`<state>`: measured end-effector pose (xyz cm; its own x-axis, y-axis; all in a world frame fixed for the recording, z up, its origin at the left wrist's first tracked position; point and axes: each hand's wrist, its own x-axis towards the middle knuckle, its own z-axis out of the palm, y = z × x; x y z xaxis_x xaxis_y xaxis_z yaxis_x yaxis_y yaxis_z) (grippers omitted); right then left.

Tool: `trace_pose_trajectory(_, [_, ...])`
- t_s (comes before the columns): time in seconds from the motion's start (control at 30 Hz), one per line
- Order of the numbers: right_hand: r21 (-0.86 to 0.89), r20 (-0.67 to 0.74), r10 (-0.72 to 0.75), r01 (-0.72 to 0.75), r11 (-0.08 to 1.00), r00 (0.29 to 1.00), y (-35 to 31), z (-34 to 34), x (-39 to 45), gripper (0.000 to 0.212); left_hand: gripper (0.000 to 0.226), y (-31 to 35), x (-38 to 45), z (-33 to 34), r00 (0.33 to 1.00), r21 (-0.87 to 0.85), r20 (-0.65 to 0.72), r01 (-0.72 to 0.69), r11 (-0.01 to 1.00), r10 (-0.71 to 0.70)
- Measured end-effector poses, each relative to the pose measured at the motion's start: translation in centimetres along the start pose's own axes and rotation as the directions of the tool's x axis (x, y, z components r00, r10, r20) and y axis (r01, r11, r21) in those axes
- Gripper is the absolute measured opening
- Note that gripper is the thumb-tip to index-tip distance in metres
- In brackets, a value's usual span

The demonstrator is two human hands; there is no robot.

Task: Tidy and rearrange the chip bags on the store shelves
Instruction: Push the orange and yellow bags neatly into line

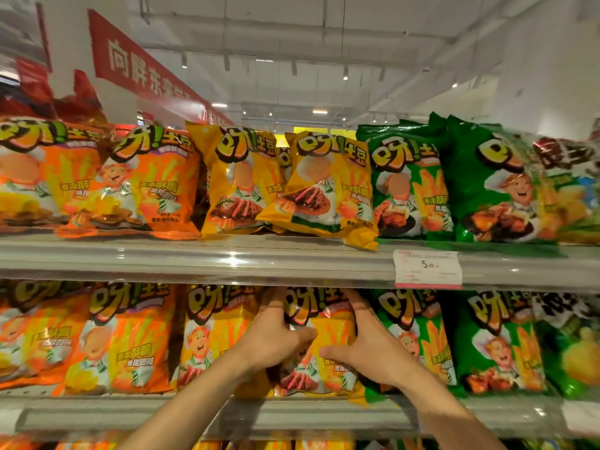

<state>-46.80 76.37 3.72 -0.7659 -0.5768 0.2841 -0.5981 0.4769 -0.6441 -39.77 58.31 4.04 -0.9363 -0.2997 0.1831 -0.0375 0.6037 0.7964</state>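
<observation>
Your left hand [276, 336] and right hand [370, 345] are both on one yellow chip bag [328, 336], which stands on the middle shelf [97, 414] at about 6 o'clock from the centre of your view. The left hand clamps the bag's left edge, fingers reaching up behind the top corner and thumb pressed across the front. The right hand clamps the right edge the same way, thumb pointing toward 9 o'clock across the bag's face, fingers running up the side. The bag stands upright between your palms, its top tucked under the lip of the upper shelf [194, 258].

At 9 o'clock from the held bag another yellow bag [211, 336] touches it, and beyond that stand orange bags [130, 339]. At 3 o'clock green bags [418, 339] stand just beside your right hand.

On the upper shelf, at 12 o'clock from your hands, two yellow bags [328, 186] lean and overlap, the right one tilted with its bottom corner hanging over the shelf edge. Orange bags sit to their 9 o'clock, green ones to their 3 o'clock. A white price tag [427, 269] is fixed to the upper shelf's front rail, at about 1 o'clock from your right hand.
</observation>
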Motion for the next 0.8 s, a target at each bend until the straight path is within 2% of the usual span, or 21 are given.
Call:
trace_pose_trajectory(0.13, [-0.023,-0.017,0.024,-0.025,0.999,1.0,-0.2,-0.2,-0.1,0.088,0.041,-0.3,0.0,-0.1,0.998,0.142,-0.061,0.0,0.99,0.008])
trace_pose_trajectory(0.27, [-0.058,0.016,0.072,-0.071,0.996,0.997,-0.3,-0.2,0.0,0.099,0.039,-0.1,-0.3,-0.1,0.999,0.097,-0.026,-0.017,0.995,0.02])
trace_pose_trajectory(0.37, [-0.145,0.013,0.097,-0.094,0.985,0.995,-0.6,-0.3,-0.3,0.099,0.04,-0.4,-1.0,-0.3,0.992,0.23,-0.06,-0.092,0.969,0.108])
trace_pose_trajectory(0.43, [-0.209,-0.03,0.095,-0.099,0.973,0.995,-0.8,-0.3,-0.8,0.096,0.04,-0.9,-2.0,-0.8,0.97,0.346,-0.109,-0.169,0.923,0.219])
trace_pose_trajectory(0.53, [-0.339,-0.136,0.031,-0.076,0.938,0.99,-1.2,0.3,-1.5,0.077,0.046,-2.5,-3.3,-2.1,0.901,0.471,-0.213,-0.245,0.847,0.379])
trace_pose_trajectory(0.63, [-0.483,-0.213,-0.076,-0.037,0.875,0.974,-2.1,2.3,-1.5,0.061,0.035,-4.8,-3.2,-3.3,0.819,0.664,-0.288,-0.202,0.72,0.496])
trace_pose_trajectory(0.7, [-0.542,-0.245,-0.13,-0.024,0.84,0.961,-2.7,3.9,-1.0,0.057,0.037,-6.2,-2.9,-3.9,0.816,0.704,-0.314,-0.143,0.696,0.485])
trace_pose_trajectory(0.8, [-0.585,-0.257,-0.161,-0.021,0.81,0.953,-3.7,6.2,0.1,0.053,0.048,-8.1,-2.7,-4.1,0.848,0.684,-0.314,-0.11,0.721,0.427])
